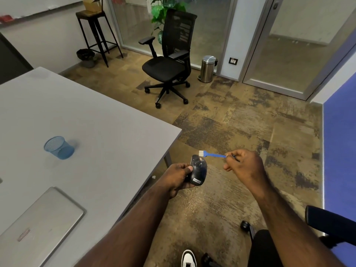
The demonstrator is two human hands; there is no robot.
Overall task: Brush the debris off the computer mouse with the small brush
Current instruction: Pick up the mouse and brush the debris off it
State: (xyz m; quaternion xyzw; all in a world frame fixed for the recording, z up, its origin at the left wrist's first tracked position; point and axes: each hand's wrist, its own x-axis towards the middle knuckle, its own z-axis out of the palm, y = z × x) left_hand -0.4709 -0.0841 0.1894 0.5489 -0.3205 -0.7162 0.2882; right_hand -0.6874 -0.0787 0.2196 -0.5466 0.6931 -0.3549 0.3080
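Head view. The left hand (178, 175) holds a black computer mouse (198, 170) in the air beyond the corner of the grey desk (100, 120), above the patterned carpet (221, 132). Its grip is closed round the mouse's left flank, thumb on the upper shell; the mouse points away from the person, a white label at its near end. The right hand (244, 164) pinches the rear end of a small blue brush (212, 154), fingers curled tight on the handle. The handle runs leftward from this grip, so that the white bristle head sits at the mouse's far end, just above or touching it; contact cannot be confirmed. The two hands are near each other but apart. On the desk: a blue mesh cup (58, 147) and a closed silver laptop (40, 222). Behind: a black office chair (171, 60) and a steel pedal bin (208, 69).
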